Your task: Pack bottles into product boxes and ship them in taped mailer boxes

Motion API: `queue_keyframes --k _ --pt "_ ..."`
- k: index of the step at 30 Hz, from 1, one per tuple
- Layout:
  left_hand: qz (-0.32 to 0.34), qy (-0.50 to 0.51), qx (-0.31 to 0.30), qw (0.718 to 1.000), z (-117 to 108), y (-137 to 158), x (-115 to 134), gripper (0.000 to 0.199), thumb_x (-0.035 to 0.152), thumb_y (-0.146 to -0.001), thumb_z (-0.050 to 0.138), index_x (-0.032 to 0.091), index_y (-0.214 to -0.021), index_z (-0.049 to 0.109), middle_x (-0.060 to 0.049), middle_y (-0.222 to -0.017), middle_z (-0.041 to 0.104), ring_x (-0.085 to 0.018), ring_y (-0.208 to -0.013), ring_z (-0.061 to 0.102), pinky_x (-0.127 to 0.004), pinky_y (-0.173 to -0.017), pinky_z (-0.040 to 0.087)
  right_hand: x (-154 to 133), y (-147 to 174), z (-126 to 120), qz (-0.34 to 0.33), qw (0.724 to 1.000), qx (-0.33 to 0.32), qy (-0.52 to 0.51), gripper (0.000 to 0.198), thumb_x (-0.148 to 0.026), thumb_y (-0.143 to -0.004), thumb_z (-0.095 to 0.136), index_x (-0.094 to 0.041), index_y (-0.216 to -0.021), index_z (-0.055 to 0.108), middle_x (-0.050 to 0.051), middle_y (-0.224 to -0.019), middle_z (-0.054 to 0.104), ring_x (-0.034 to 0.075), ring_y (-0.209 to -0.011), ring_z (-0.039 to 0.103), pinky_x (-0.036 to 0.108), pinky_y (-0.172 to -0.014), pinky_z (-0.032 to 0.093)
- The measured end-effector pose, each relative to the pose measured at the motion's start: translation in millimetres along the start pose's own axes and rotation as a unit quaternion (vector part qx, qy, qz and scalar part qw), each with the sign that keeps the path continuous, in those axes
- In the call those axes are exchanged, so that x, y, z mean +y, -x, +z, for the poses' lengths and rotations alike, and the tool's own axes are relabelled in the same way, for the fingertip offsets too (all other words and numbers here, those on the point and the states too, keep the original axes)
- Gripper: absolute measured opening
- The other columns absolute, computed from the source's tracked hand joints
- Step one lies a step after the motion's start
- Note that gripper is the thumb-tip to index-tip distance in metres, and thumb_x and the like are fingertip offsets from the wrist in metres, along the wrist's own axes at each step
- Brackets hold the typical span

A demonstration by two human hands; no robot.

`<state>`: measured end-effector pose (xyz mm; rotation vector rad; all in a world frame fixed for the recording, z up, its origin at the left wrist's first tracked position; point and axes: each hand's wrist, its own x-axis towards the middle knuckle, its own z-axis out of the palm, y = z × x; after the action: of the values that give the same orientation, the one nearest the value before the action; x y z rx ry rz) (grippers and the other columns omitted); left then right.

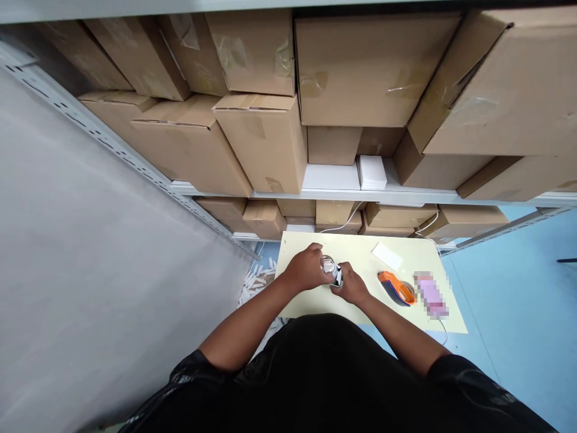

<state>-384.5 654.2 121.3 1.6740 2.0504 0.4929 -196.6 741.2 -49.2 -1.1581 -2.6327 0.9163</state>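
Over the pale yellow table (306, 304) my two hands meet. My left hand (308, 269) is closed around a small shiny, silvery round object (328, 263), perhaps clear or metallic; its kind is too small to make out. Close against it, my right hand (351, 285) grips a small black-and-white printed piece (338, 276) by its edge. Whether the two pieces are joined, I cannot tell. My fingers hide much of both.
An orange and dark blue tape dispenser (396, 288) lies right of my hands, near a flat white card (386, 257) and a pixelated pink item (431, 296). Cardboard boxes (265, 141) fill the shelf (333, 177) ahead. White scraps (253, 282) lie left of the table.
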Motion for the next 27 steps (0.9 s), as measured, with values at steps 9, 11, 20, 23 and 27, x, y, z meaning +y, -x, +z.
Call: queue_keyframes --k 9,11,20,23,27 --pt "0.044 0.081 0.127 0.988 -123.5 36.5 0.7 0.016 0.022 -0.068 0.07 0.02 -0.083 0.068 -0.007 -0.128 0.065 -0.02 -0.098 0.069 -0.034 -0.093 0.059 0.7 -22.3 -7.6 0.066 0.995 0.0 -0.073 0.076 -0.036 -0.074 0.079 -0.023 -0.14 0.045 0.013 -0.135 0.057 0.029 -0.113 0.066 0.041 -0.093 0.054" --pt "0.042 0.102 0.13 0.985 -131.4 43.2 -5.7 0.015 0.021 -0.068 0.069 0.02 -0.083 0.069 -0.007 -0.128 0.065 -0.02 -0.1 0.068 -0.034 -0.093 0.059 0.2 -24.9 -11.2 0.054 0.995 -0.006 -0.088 0.086 -0.039 -0.071 0.082 -0.025 -0.146 0.042 0.013 -0.143 0.053 0.03 -0.123 0.062 0.043 -0.101 0.052" --pt "-0.001 0.203 0.096 0.974 -100.3 55.2 -37.1 0.014 0.019 -0.066 0.068 0.019 -0.08 0.068 -0.009 -0.122 0.066 -0.022 -0.106 0.068 -0.033 -0.092 0.058 -7.0 28.3 -66.5 -0.005 0.971 0.082 -0.224 0.076 -0.045 -0.086 0.072 -0.029 -0.155 0.044 0.014 -0.153 0.048 0.033 -0.134 0.055 0.057 -0.114 0.042" --pt "0.034 0.278 0.053 0.958 -101.2 47.9 -35.5 0.014 0.019 -0.069 0.07 0.017 -0.082 0.068 -0.011 -0.126 0.064 -0.022 -0.104 0.068 -0.033 -0.093 0.056 -37.4 38.5 -94.0 -0.032 0.937 0.084 -0.337 0.048 -0.052 -0.094 0.063 -0.03 -0.137 0.063 0.011 -0.141 0.061 0.032 -0.129 0.058 0.053 -0.111 0.043" --pt "0.083 0.39 0.045 0.916 -94.8 23.8 -34.1 0.024 0.027 -0.073 0.077 0.017 -0.094 0.071 -0.013 -0.13 0.065 -0.028 -0.12 0.063 -0.039 -0.104 0.05 -84.9 29.2 -105.7 -0.019 0.828 -0.135 -0.544 0.055 -0.064 -0.087 0.069 -0.023 -0.124 0.07 0.012 -0.118 0.073 0.032 -0.109 0.068 0.047 -0.093 0.053"
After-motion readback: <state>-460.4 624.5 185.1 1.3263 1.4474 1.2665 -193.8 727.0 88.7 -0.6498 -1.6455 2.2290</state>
